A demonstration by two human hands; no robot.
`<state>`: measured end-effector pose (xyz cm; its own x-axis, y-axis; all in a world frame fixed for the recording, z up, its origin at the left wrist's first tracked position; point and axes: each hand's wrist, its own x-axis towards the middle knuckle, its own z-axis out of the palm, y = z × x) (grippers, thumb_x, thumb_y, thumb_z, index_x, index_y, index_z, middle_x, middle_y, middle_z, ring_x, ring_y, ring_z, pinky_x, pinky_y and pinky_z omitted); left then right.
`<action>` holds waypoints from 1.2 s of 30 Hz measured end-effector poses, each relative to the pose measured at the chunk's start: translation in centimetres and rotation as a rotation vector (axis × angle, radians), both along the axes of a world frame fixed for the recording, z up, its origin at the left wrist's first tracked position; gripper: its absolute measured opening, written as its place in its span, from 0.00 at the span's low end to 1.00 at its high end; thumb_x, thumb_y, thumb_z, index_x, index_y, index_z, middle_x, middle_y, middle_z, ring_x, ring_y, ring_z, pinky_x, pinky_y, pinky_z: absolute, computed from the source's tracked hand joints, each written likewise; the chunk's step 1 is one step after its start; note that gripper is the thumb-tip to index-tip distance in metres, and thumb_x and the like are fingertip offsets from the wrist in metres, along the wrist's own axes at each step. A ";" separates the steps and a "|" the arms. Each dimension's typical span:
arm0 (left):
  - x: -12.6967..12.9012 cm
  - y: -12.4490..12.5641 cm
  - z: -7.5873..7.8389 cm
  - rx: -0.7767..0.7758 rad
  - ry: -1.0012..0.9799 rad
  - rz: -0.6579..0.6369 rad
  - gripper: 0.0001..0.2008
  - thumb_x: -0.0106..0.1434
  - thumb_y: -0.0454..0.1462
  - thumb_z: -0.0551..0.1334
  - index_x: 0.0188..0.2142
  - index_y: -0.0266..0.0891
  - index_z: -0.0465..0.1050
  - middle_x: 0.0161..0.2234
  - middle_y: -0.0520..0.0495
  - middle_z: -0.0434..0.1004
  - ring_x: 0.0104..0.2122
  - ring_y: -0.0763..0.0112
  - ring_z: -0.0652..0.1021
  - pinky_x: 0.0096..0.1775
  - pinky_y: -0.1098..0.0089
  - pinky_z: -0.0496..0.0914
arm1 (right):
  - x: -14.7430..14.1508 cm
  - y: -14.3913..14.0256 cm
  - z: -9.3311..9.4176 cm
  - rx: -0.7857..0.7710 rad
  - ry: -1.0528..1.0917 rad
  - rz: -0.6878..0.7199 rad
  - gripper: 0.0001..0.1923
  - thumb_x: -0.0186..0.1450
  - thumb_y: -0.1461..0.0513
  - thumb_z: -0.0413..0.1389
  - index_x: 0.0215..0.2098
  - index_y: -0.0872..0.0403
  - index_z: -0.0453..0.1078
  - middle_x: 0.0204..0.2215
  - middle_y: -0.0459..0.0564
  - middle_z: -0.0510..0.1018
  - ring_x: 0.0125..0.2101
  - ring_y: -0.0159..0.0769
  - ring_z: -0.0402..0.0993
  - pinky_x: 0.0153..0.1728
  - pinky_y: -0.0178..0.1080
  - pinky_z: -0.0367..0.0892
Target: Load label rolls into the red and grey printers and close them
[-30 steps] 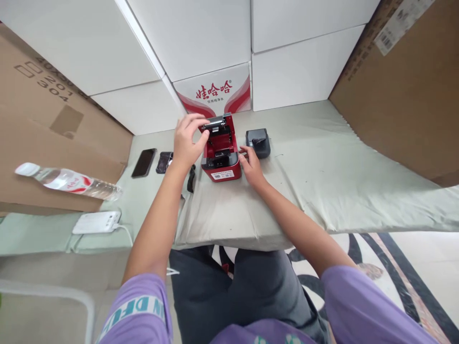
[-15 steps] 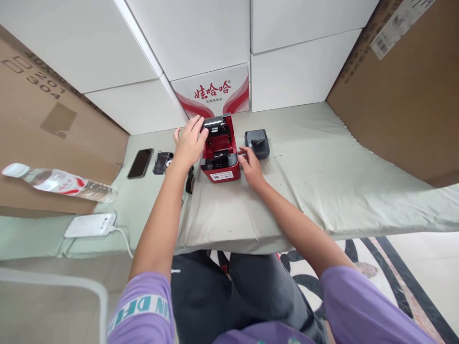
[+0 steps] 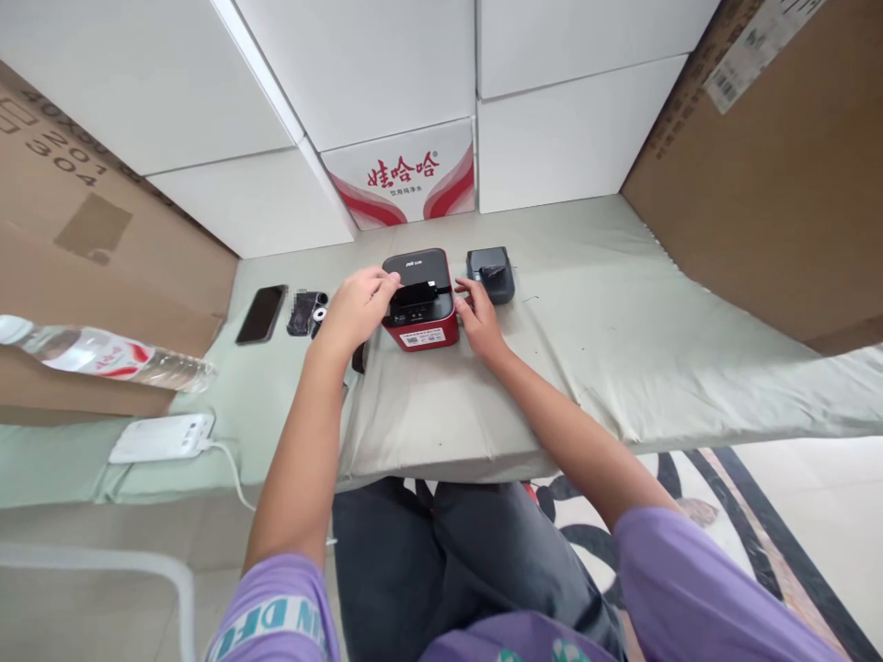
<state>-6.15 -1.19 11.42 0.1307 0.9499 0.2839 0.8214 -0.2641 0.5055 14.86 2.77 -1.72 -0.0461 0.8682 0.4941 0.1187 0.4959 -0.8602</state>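
A red and black receipt printer [image 3: 426, 313] sits on the cloth-covered surface, its black lid [image 3: 414, 266] down. At the lid's left front edge is my left hand [image 3: 357, 308], thumb and fingers drawn in against it; the fingertips are partly hidden. My right hand [image 3: 479, 324] lies along the printer's right wall, fingers apart and touching it. Just beyond that hand stands a small dark grey device [image 3: 490, 274]. Left of my left hand are a dark wrapped item [image 3: 302, 314] and a small white-centred roll [image 3: 318, 315].
A black phone [image 3: 262, 314] lies farther left. Nearer are a white power bank [image 3: 162, 439] with a cable and a water bottle [image 3: 117, 354]. White cartons [image 3: 404, 179] line the back; brown boxes [image 3: 759, 202] flank the surface.
The printer's lid has swung down from raised to closed, hiding the red interior. My left hand has come down and nearer with it; my right hand stays at the printer's side.
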 end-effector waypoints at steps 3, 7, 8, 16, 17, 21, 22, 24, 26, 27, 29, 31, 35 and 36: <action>0.0 0.4 -0.6 0.066 -0.013 -0.017 0.26 0.75 0.51 0.47 0.36 0.41 0.79 0.44 0.41 0.82 0.46 0.57 0.78 0.53 0.60 0.70 | 0.1 -0.5 0.9 0.106 -0.010 0.010 0.26 0.74 0.44 0.48 0.63 0.47 0.66 0.57 0.57 0.72 0.45 0.42 0.73 0.50 0.49 0.73; -0.4 0.8 -2.3 0.132 -0.096 -0.013 0.29 0.75 0.55 0.45 0.37 0.42 0.78 0.44 0.42 0.82 0.47 0.58 0.78 0.57 0.59 0.69 | 0.2 -0.9 1.9 0.171 -0.058 0.077 0.25 0.74 0.46 0.48 0.63 0.46 0.67 0.59 0.57 0.69 0.49 0.43 0.73 0.52 0.50 0.74; -0.5 1.0 -2.8 0.132 -0.153 0.005 0.30 0.75 0.55 0.44 0.37 0.43 0.79 0.44 0.42 0.83 0.48 0.59 0.78 0.58 0.59 0.69 | 0.2 -0.9 2.0 0.166 -0.073 0.079 0.25 0.74 0.46 0.48 0.63 0.46 0.68 0.59 0.56 0.68 0.51 0.44 0.73 0.53 0.51 0.73; -0.6 4.7 -7.3 -0.004 -0.825 0.179 0.25 0.61 0.42 0.61 0.59 0.48 0.74 0.64 0.46 0.74 0.64 0.58 0.73 0.61 0.62 0.70 | 0.2 -0.9 2.3 0.122 -0.133 0.066 0.24 0.74 0.46 0.48 0.62 0.44 0.69 0.59 0.55 0.68 0.53 0.46 0.72 0.58 0.53 0.71; -0.3 4.7 -7.6 -0.049 -0.892 0.182 0.28 0.60 0.42 0.60 0.61 0.49 0.72 0.65 0.47 0.73 0.64 0.59 0.73 0.61 0.62 0.71 | 0.2 -0.9 2.3 0.117 -0.136 0.066 0.24 0.74 0.46 0.48 0.62 0.44 0.68 0.59 0.55 0.68 0.52 0.46 0.72 0.57 0.53 0.71; 0.8 4.0 -8.1 -0.121 -1.034 0.170 0.28 0.63 0.46 0.55 0.62 0.50 0.72 0.61 0.50 0.77 0.60 0.58 0.78 0.57 0.60 0.76 | 0.2 -1.2 2.5 0.106 -0.145 0.068 0.26 0.74 0.44 0.47 0.66 0.42 0.65 0.58 0.55 0.68 0.40 0.41 0.72 0.51 0.52 0.74; 1.0 3.7 -8.1 -0.121 -1.043 0.164 0.27 0.65 0.48 0.54 0.61 0.50 0.73 0.60 0.50 0.79 0.58 0.58 0.79 0.57 0.59 0.76 | 0.2 -1.2 2.5 0.110 -0.142 0.068 0.27 0.74 0.44 0.47 0.66 0.42 0.64 0.58 0.55 0.68 0.38 0.40 0.71 0.49 0.52 0.74; 1.2 3.4 -8.0 -0.106 -1.037 0.150 0.25 0.67 0.50 0.52 0.59 0.50 0.74 0.58 0.49 0.80 0.58 0.58 0.79 0.57 0.58 0.76 | 0.3 -1.2 2.6 0.126 -0.133 0.067 0.27 0.74 0.43 0.47 0.66 0.43 0.63 0.56 0.55 0.69 0.36 0.39 0.70 0.47 0.51 0.74; 1.4 3.2 -7.8 -0.095 -1.008 0.141 0.25 0.68 0.51 0.51 0.57 0.49 0.76 0.57 0.48 0.80 0.58 0.60 0.79 0.58 0.59 0.76 | 0.3 -1.2 2.7 0.131 -0.135 0.064 0.28 0.74 0.42 0.47 0.65 0.43 0.64 0.55 0.55 0.70 0.34 0.38 0.69 0.47 0.51 0.74; 1.5 3.2 -7.7 -0.096 -0.993 0.141 0.25 0.69 0.51 0.51 0.57 0.49 0.76 0.56 0.48 0.80 0.59 0.60 0.78 0.58 0.60 0.75 | 0.3 -1.2 2.8 0.127 -0.142 0.061 0.28 0.73 0.42 0.47 0.64 0.43 0.64 0.55 0.55 0.70 0.34 0.38 0.69 0.46 0.51 0.74; 1.7 3.2 -7.6 -0.094 -0.972 0.154 0.24 0.69 0.50 0.51 0.57 0.48 0.76 0.55 0.48 0.81 0.61 0.61 0.77 0.59 0.62 0.74 | 0.4 -1.1 2.7 0.118 -0.152 0.057 0.27 0.73 0.41 0.47 0.62 0.44 0.65 0.55 0.55 0.70 0.33 0.38 0.68 0.46 0.51 0.74; 1.8 3.3 -7.7 -0.077 -0.968 0.174 0.23 0.69 0.45 0.52 0.58 0.49 0.76 0.54 0.50 0.82 0.63 0.63 0.75 0.61 0.62 0.73 | 0.4 -1.1 2.7 0.111 -0.152 0.053 0.27 0.73 0.40 0.47 0.59 0.45 0.67 0.55 0.55 0.70 0.32 0.37 0.68 0.46 0.51 0.74; 1.8 3.5 -8.1 -0.042 -1.056 0.181 0.23 0.64 0.37 0.54 0.55 0.53 0.76 0.54 0.55 0.82 0.63 0.63 0.76 0.62 0.60 0.73 | 0.4 -1.0 2.6 0.085 -0.157 0.034 0.25 0.72 0.40 0.48 0.54 0.46 0.70 0.56 0.55 0.70 0.32 0.36 0.68 0.46 0.51 0.74; 1.8 3.5 -8.3 -0.045 -1.088 0.180 0.23 0.63 0.36 0.54 0.55 0.52 0.76 0.55 0.55 0.82 0.62 0.63 0.76 0.62 0.60 0.73 | 0.4 -1.0 2.6 0.083 -0.156 0.030 0.25 0.72 0.40 0.48 0.54 0.46 0.70 0.56 0.55 0.70 0.32 0.36 0.68 0.46 0.51 0.74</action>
<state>-4.34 2.33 3.17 -0.3092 0.9423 0.1283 -0.0438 -0.1488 0.9879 15.21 1.80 0.86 -0.1529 0.8216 0.5491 0.2312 0.5700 -0.7885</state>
